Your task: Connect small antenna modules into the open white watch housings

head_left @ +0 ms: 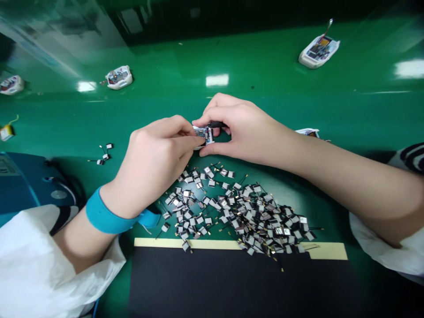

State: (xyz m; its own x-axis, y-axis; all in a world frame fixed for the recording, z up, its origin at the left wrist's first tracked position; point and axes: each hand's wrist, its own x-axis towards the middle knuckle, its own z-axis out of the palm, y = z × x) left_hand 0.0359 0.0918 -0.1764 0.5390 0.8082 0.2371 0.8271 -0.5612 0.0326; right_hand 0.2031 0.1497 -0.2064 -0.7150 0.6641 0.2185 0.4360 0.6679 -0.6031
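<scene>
Near the middle of the table, a small white-cased device with an exposed circuit board point(208, 134) sits between both hands. My left hand point(159, 148) is closed, its fingertips pressed on the device's left side and partly covering it. Whether a smaller part is under those fingertips is hidden. My right hand point(243, 126) grips the device from the right, thumb at the near edge and fingers at the far edge. A slim black piece point(217, 125) shows under its fingers; I cannot tell what it is. Just below both hands lies a heap of small silver-and-black parts with short cables point(255, 216).
More open white devices stand on the green table, one at far right point(319, 52), one at far left point(119, 78). A blue box point(23, 181) with a cable is at left. Along the near edge runs a black mat point(232, 287) with a cream strip point(159, 243).
</scene>
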